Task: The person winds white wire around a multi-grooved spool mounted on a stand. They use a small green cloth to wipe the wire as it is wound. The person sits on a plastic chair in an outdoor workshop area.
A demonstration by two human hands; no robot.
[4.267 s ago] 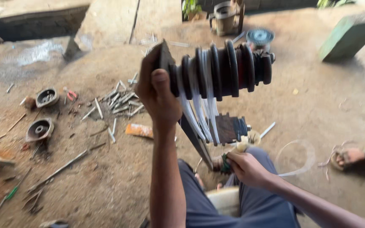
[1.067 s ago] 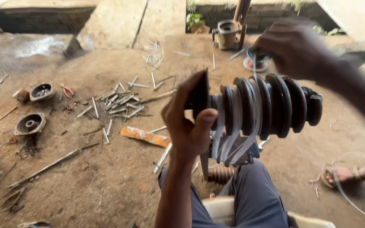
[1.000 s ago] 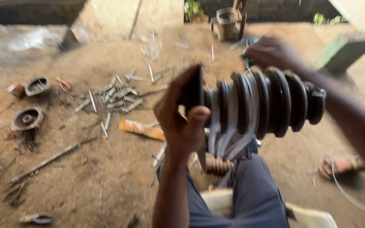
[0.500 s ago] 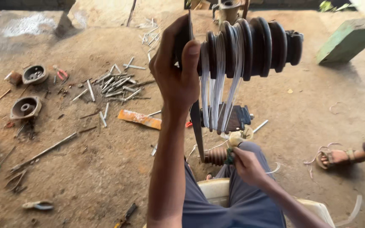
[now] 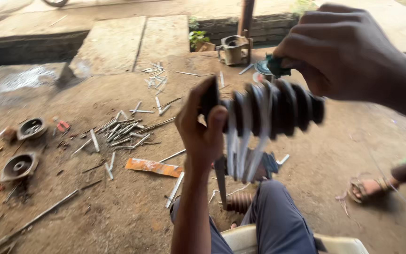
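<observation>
Over the dirt floor (image 5: 118,211) littered with metal rods (image 5: 121,131), the left hand (image 5: 203,131) clasps the ribbed black boot (image 5: 278,110) mid-air while the right hand (image 5: 348,51) pinches a small green piece (image 5: 276,68) above it; a one-ended hold could let it sag or drop.

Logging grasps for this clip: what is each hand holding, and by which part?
The left hand grips the black ribbed rubber boot by its left end. The right hand pinches a small dark green piece above the boot.
</observation>
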